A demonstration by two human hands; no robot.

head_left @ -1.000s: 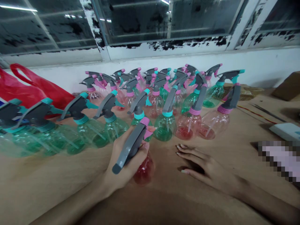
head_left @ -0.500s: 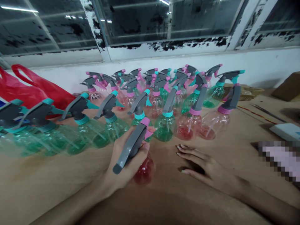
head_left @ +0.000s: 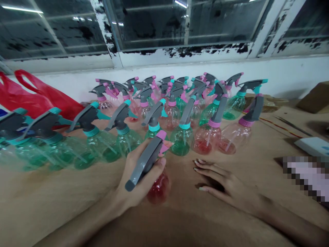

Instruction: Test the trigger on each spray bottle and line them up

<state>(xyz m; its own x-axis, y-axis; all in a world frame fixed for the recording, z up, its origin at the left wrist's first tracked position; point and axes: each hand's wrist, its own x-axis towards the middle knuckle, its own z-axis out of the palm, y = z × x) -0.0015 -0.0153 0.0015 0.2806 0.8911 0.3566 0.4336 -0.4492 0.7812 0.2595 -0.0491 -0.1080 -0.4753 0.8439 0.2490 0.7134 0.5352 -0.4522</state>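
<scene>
My left hand [head_left: 137, 178] is wrapped round the neck of a pink spray bottle [head_left: 158, 188] with a grey trigger head and pink nozzle, which stands on the brown table [head_left: 64, 195]. My right hand [head_left: 221, 183] lies flat on the table just right of it, fingers stretched out, holding nothing. Directly behind stand several green [head_left: 181, 140] and pink [head_left: 207, 139] spray bottles with grey triggers, in rows reaching back to the white wall.
A red plastic bag [head_left: 36, 94] lies at the far left by the wall. A white box [head_left: 315, 145] and a blurred-out patch sit at the right. A cardboard box [head_left: 315, 97] stands at the far right. Windows run above the wall.
Almost nothing differs. The view shifted slightly, and my left hand keeps its grip on the pink bottle while my right hand stays flat.
</scene>
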